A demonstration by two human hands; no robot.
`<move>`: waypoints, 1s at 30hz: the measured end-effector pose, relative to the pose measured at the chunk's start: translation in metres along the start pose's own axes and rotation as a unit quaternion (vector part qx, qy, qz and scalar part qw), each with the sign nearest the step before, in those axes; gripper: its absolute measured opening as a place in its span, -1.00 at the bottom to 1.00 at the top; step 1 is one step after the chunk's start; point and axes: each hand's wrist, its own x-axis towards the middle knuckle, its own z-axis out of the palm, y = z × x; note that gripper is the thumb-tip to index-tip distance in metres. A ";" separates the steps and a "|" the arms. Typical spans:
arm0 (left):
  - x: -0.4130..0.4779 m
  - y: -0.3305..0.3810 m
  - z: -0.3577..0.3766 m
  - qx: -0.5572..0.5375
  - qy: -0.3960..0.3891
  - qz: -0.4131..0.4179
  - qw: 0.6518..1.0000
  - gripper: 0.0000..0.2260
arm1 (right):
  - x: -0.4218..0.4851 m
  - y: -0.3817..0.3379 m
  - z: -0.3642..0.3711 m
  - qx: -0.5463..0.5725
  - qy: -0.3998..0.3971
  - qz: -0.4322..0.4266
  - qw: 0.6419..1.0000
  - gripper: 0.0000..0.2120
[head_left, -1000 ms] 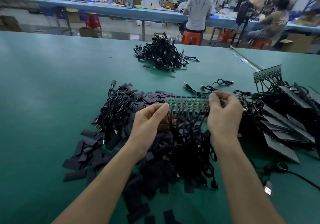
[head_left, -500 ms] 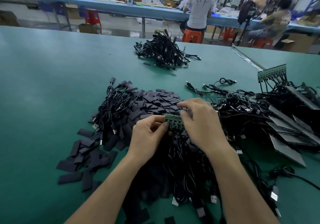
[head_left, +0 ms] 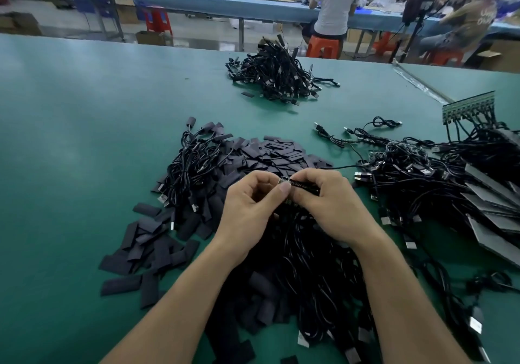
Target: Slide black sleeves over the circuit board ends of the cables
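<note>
Workshop hall, long benches in rows.
Green table (head_left: 84, 138) up front; behind it a blue workbench (head_left: 253, 8), a red stool (head_left: 156, 21), a cardboard box (head_left: 150, 38) on grey floor (head_left: 197, 30), two seated people (head_left: 336, 0).

Even overhead light, blurred background.

The left hand (head_left: 250, 208) and right hand (head_left: 329, 206) cover most of the circuit board strip (head_left: 305, 186) between them. Right of the right hand, the cable heap (head_left: 408, 172) leaves view.

Single head-worn wide-angle view, looking forward and down, close over the hands (head_left: 292, 206) at the green worktop (head_left: 84, 138); workshop behind.
</note>
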 end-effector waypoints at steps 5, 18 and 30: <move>0.005 0.009 0.000 -0.057 -0.032 -0.068 0.996 -0.87 | 0.003 0.006 -0.002 0.083 -0.027 0.012 0.996 -0.95; 0.010 0.014 -0.007 -0.123 -0.041 -0.121 0.984 -0.87 | 0.000 0.005 -0.002 0.226 -0.009 0.010 0.974 -0.97; 0.006 0.010 -0.005 -0.132 -0.008 -0.086 0.988 -0.91 | 0.000 0.004 0.011 0.123 0.083 -0.028 0.989 -0.89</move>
